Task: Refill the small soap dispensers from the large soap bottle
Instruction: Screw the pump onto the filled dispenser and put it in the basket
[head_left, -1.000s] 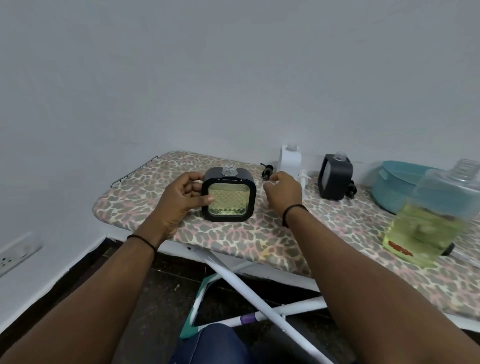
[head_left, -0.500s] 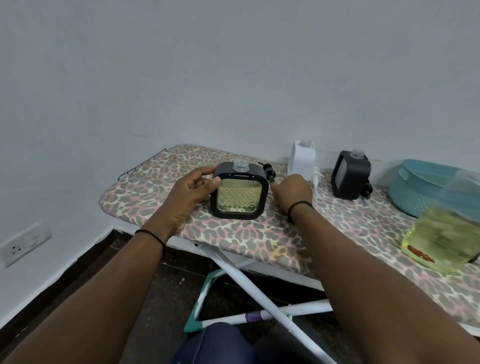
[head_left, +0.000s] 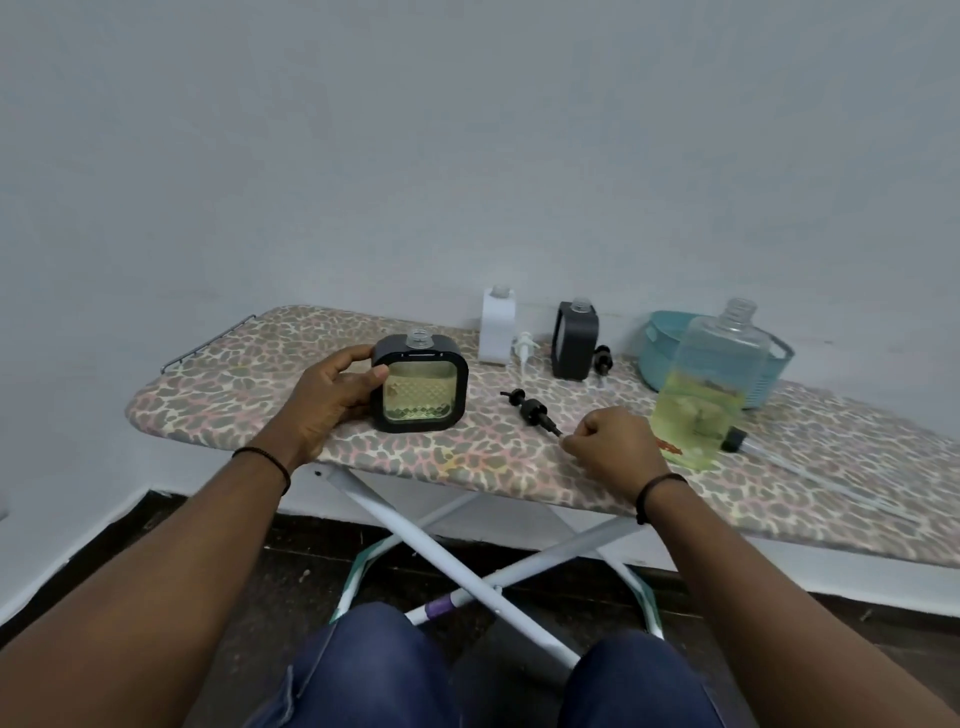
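**Pump in the right hand, filled dispenser in the left**

The tip of the black pump (head_left: 531, 408) disappears into the right hand (head_left: 610, 447), so exactly how the fingers pinch its tube is hidden. That fist is curled tight, knuckles up, low over the ironing board (head_left: 249, 384), with the pump's head pointing away to the left. Over on the other side, the left hand (head_left: 332, 400) wraps the side of the black dispenser (head_left: 420, 384), thumb on its front edge, fingers behind and out of sight. It stands upright on the board, cap off, yellow-green soap showing in its window. The large soap bottle (head_left: 709, 384) stands open just right of the right hand, its lower label partly blocked by that hand. At the back: a white dispenser (head_left: 497, 325), a second black dispenser (head_left: 574, 338), each with a pump lying beside it, and a teal basket (head_left: 660, 343) partly behind the big bottle.
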